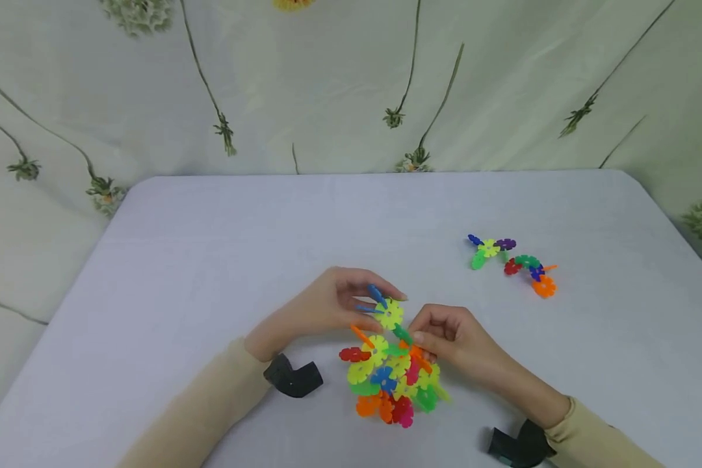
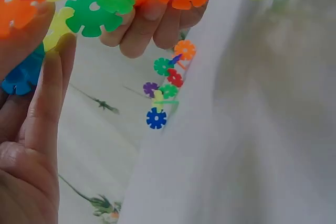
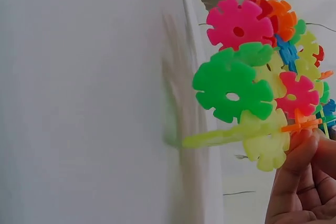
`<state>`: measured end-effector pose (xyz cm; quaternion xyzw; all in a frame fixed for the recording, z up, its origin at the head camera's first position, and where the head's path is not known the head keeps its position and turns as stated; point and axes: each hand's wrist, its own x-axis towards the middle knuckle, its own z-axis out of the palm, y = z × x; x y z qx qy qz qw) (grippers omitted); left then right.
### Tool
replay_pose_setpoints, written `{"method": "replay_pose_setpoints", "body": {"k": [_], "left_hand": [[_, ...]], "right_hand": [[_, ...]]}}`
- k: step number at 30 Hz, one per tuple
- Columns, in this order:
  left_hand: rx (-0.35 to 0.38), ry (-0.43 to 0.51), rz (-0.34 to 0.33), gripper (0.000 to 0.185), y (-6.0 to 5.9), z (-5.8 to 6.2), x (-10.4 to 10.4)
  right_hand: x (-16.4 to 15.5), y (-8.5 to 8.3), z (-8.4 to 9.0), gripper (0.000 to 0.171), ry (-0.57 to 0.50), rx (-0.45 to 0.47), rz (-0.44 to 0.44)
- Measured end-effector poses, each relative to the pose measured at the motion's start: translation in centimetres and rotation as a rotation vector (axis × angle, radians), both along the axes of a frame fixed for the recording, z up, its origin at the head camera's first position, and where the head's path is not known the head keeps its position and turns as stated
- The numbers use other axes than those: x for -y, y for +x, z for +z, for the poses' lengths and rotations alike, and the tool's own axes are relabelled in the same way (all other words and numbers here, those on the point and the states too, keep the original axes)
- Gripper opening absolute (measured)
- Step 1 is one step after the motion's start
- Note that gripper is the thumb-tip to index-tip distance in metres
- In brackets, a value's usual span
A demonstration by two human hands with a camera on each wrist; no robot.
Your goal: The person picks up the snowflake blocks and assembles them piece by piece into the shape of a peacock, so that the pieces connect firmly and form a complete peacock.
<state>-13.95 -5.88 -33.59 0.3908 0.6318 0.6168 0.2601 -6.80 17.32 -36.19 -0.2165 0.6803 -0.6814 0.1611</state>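
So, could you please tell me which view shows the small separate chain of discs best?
The head view: the chain lies whole on the table, right of both hands. The left wrist view shows it small beyond the fingers. The right wrist view shows none of it.

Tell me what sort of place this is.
Likely a home or makeshift tabletop play setup: a table under a plain white cloth, a floral curtain hung behind it, and snowflake building discs held in both hands, with a smaller cluster lying aside.
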Motion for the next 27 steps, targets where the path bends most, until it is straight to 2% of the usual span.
{"method": "replay_pose_setpoints", "body": {"k": [3, 7, 13, 22, 27], "left_hand": [[0.018, 0.000, -0.044, 0.038, -0.1, 0.4, 0.3], [-0.008, -0.005, -0.106, 0.037, -0.5, 0.6, 0.5], [-0.056, -0.028, -0.125, 0.035, -1.0, 0.9, 0.6], [-0.137, -0.110, -0.104, 0.032, -1.4, 1.0, 0.1], [-0.139, -0.159, -0.107, 0.030, -1.7, 0.7, -0.1]], "right_hand": [[0.2, 0.1, 0.1, 0.005, 0.026, -0.019, -0.010], [0.3, 0.2, 0.3, 0.004, 0.076, -0.050, -0.029], [0.5, 0.4, 0.6, 0.005, 0.100, -0.109, -0.085], [0.7, 0.3, -0.4, 0.007, 0.003, -0.047, -0.060], [0.7, 0.3, -1.2, 0.014, -0.047, 0.089, -0.027]]}}
